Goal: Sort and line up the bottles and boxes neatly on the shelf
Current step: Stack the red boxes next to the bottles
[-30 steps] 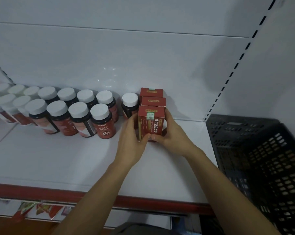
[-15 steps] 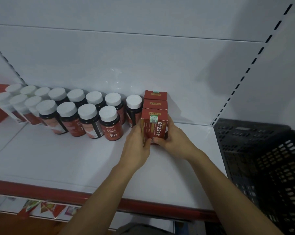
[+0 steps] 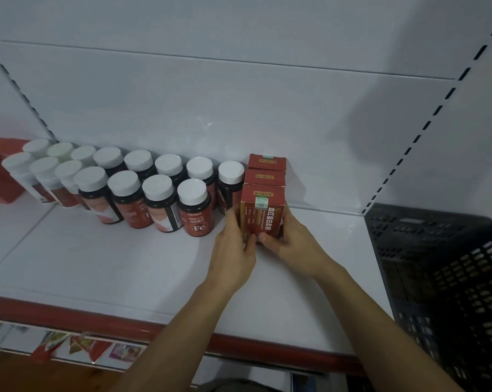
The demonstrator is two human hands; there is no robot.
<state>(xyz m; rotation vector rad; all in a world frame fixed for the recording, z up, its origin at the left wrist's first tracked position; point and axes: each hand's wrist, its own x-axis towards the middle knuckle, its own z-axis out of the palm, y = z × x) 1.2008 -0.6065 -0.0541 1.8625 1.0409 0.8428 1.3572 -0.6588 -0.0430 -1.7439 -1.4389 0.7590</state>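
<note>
Both hands are on the same item. Left hand [image 3: 233,250]: fingers curled against the left side of the front red box [image 3: 263,219]. Right hand [image 3: 290,244]: thumb on the lower front edge, fingers wrapped round the right side. The box is pinched between them and stands upright, long axis vertical. Its base is hidden by the hands, so I cannot tell whether it sits flat on the shelf [image 3: 126,264].

Key relation: the box is straight ahead of the hands, and neither hand is nearer. It heads a file with the second box [image 3: 264,176] and third box [image 3: 267,161], which runs away from me toward the back panel. My judgement is that the next move is a short push along that axis.

The nearest bottle [image 3: 230,182] stands just to the left. The black crate [image 3: 437,278] is well apart on the right.
</note>
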